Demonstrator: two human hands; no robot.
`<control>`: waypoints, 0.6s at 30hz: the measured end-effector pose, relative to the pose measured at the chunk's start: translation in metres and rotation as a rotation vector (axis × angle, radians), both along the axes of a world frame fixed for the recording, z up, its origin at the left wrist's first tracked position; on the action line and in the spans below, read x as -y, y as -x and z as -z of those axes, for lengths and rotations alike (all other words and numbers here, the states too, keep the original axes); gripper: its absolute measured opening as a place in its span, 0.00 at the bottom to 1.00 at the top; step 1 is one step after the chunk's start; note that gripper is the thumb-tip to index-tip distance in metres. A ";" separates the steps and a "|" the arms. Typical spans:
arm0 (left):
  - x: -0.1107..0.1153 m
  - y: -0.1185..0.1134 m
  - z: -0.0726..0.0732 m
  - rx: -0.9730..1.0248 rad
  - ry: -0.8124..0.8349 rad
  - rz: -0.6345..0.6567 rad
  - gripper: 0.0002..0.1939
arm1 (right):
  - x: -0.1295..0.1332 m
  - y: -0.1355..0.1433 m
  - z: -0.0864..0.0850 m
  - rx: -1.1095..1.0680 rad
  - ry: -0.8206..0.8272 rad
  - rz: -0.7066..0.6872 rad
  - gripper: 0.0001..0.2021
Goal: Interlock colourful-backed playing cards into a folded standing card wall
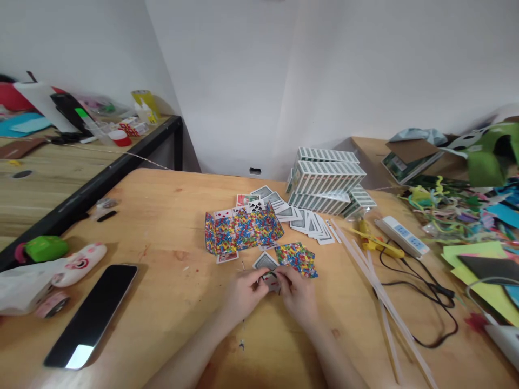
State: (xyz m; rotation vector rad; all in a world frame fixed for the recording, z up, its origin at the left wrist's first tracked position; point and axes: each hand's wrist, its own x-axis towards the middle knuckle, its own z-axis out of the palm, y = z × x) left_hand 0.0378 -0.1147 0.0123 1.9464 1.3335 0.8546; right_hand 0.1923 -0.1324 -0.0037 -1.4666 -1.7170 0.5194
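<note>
My left hand (pixel 245 294) and my right hand (pixel 299 296) meet low in the middle of the view, both pinching a playing card (pixel 271 282) between their fingertips. A thin dark strip runs along the card's upper edge; what it is I cannot tell. Just beyond the fingers lies a face-down card (pixel 265 260). To its right rests a multicoloured patterned sheet (pixel 298 258). Farther off stands a larger folded piece (pixel 243 231) with the same pattern, with playing cards behind it and one card (pixel 227 257) at its front edge.
Loose cards (pixel 312 224) fan out before stacked striped card boxes (pixel 328 177). At right lie glue sticks (pixel 381 292), a yellow glue gun (pixel 379 243), a power strip (pixel 402 236) and a black cord (pixel 440 300). A phone (pixel 93 313) and a white soft toy (pixel 83 265) are at left.
</note>
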 end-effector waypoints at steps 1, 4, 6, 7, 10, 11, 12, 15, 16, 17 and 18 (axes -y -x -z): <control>0.000 0.000 0.000 -0.004 -0.004 0.009 0.17 | 0.000 0.000 0.000 -0.002 0.003 0.001 0.10; -0.001 0.002 0.000 0.009 -0.016 0.023 0.18 | -0.001 -0.001 -0.001 -0.019 0.032 0.001 0.10; -0.001 0.003 -0.001 0.034 -0.009 0.018 0.18 | -0.001 -0.002 -0.003 -0.031 0.065 -0.008 0.09; -0.001 0.004 -0.001 0.049 0.000 0.016 0.17 | -0.001 -0.002 -0.005 -0.037 0.083 -0.015 0.09; -0.002 0.006 -0.003 0.079 0.034 0.005 0.14 | -0.003 -0.003 -0.007 -0.060 0.128 -0.017 0.09; -0.002 0.005 -0.004 0.081 0.037 -0.007 0.13 | -0.003 -0.003 -0.007 -0.070 0.134 -0.012 0.09; -0.003 0.005 -0.004 0.079 0.034 -0.022 0.11 | -0.004 -0.002 -0.007 -0.080 0.133 -0.003 0.09; -0.003 0.003 -0.003 0.063 -0.011 -0.047 0.09 | -0.004 0.000 -0.008 -0.095 0.120 0.024 0.09; -0.003 0.002 -0.003 0.058 -0.034 -0.043 0.09 | -0.004 0.001 -0.008 -0.093 0.116 0.027 0.09; -0.003 0.002 -0.002 0.053 -0.055 -0.035 0.10 | -0.003 0.002 -0.009 -0.090 0.111 0.025 0.09; -0.002 0.001 -0.002 0.050 -0.073 -0.030 0.10 | -0.003 0.003 -0.010 -0.086 0.105 0.017 0.09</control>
